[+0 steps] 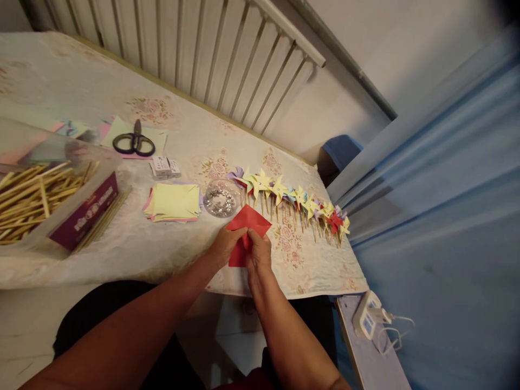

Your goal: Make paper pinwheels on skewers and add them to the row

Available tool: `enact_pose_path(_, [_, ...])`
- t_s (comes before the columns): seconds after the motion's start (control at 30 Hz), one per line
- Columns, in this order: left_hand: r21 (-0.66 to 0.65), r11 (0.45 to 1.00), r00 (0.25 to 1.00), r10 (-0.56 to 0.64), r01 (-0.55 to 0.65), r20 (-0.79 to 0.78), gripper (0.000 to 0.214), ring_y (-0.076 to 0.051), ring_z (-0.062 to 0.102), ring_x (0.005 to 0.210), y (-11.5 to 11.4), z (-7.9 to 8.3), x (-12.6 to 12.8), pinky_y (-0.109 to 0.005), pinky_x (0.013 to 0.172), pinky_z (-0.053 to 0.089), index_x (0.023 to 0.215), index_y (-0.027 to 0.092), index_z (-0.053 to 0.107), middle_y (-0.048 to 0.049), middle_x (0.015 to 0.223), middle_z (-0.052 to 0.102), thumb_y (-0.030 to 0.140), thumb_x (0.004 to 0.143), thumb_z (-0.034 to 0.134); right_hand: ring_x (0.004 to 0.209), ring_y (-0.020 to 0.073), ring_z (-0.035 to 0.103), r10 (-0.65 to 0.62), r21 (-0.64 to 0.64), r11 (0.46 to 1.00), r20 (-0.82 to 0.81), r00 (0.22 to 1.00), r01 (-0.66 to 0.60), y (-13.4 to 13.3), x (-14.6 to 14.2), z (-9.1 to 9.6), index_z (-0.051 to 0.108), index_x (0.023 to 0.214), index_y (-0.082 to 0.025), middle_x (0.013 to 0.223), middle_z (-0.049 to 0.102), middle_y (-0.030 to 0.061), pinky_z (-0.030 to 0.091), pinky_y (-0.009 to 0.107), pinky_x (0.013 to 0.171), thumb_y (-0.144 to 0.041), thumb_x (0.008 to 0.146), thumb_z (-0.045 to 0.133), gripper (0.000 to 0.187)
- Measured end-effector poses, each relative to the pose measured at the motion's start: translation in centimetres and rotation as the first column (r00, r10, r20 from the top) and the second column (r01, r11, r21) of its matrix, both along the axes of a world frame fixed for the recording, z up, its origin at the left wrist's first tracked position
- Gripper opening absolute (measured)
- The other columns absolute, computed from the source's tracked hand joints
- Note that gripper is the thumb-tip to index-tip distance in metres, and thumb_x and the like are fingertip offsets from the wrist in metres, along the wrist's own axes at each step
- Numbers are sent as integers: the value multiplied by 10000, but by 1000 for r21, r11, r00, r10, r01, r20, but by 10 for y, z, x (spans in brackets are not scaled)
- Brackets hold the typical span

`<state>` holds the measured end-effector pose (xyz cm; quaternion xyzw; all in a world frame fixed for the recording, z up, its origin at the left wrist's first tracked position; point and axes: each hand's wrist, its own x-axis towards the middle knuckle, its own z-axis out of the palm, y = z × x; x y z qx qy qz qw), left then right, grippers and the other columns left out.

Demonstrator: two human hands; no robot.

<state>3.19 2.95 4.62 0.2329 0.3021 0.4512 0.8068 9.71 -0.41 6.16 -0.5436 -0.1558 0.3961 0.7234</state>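
Observation:
Between my two hands is a piece of red paper (252, 216), held just above the near edge of the cloth-covered table. My left hand (223, 245) grips its left side, thumb pressed near the middle. On the right side, my right hand (259, 252) pinches it, thumb beside the other thumb. Some folds or cuts in the paper are hidden by my fingers. Just beyond lies a round clear dish (221, 199) of small shiny metal pieces. A stack of yellow and pink paper squares (173, 201) sits left of the dish.
Finished paper pinwheels (278, 189) on sticks line up to the right. Black-handled scissors (135, 143) lie on paper behind small white boxes (164, 167). A clear bin (91, 203) of wooden sticks (36, 195) stands left. A power strip (368, 314) rests at lower right beside a blue curtain (439, 233).

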Motion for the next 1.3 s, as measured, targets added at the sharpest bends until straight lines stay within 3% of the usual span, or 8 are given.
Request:
enact_pose_path(0.17, [48,998,999,-34,32,32,266,-163,647,666,3,-1,-2,-297,677,525,856,157,675,-15,757,729,220,618,776,645,141,631,24,-15,1000,36,999,-24,-4,4,-1,648,825,-179,710,703,-26,529,273,671,-288,620,751,254])
enact_pose_path(0.33, [49,999,999,4,-6,46,177,-100,546,552,10,7,-6,-237,564,472,648,169,612,38,606,638,199,563,765,556,89,536,30,-10,1000,185,982,-29,-20,17,-3,618,775,-177,640,627,-57,451,211,570,-354,708,728,219])
enact_pose_path(0.57, [122,989,996,-85,84,1,246,-116,510,440,15,11,-11,-256,462,443,473,184,540,17,449,543,263,594,739,690,129,654,-20,43,999,367,930,5,-36,32,-2,609,949,-192,784,688,-14,523,259,691,-282,727,721,265])
enact_pose_path(0.73, [125,986,993,-115,113,11,203,-131,520,418,14,11,-11,-269,447,445,489,170,582,-5,447,567,267,594,726,742,139,647,50,15,997,592,804,-73,-42,35,3,673,1026,-206,851,700,-1,527,284,776,-267,797,661,237])
enact_pose_path(0.93, [119,986,991,-122,115,61,205,-131,543,437,14,11,-11,-271,483,472,506,152,587,-8,474,593,251,584,749,950,192,662,114,-52,990,842,527,-132,-47,40,5,734,1038,-214,1025,738,58,506,346,912,-247,837,592,248])
enact_pose_path(1.0, [94,991,991,-104,97,81,178,-130,559,467,14,10,-11,-265,494,479,548,150,599,-3,515,618,221,566,762,956,201,669,132,-66,987,860,493,-148,-46,41,3,746,1001,-211,1007,744,63,508,353,911,-238,837,577,238])
enact_pose_path(1.17, [166,972,983,-178,169,44,198,-155,570,445,12,7,-9,-301,497,504,538,156,593,-7,477,599,255,633,736,706,170,650,183,-122,983,747,640,-139,-39,35,3,728,886,-206,845,731,32,535,306,719,-308,833,607,166])
enact_pose_path(1.3, [244,949,977,-212,200,24,231,-163,580,445,10,8,-9,-299,497,498,513,157,582,-26,467,598,264,686,692,534,134,557,242,-173,970,633,736,-170,-32,27,12,682,776,-206,647,645,-22,474,262,559,-371,831,613,187])
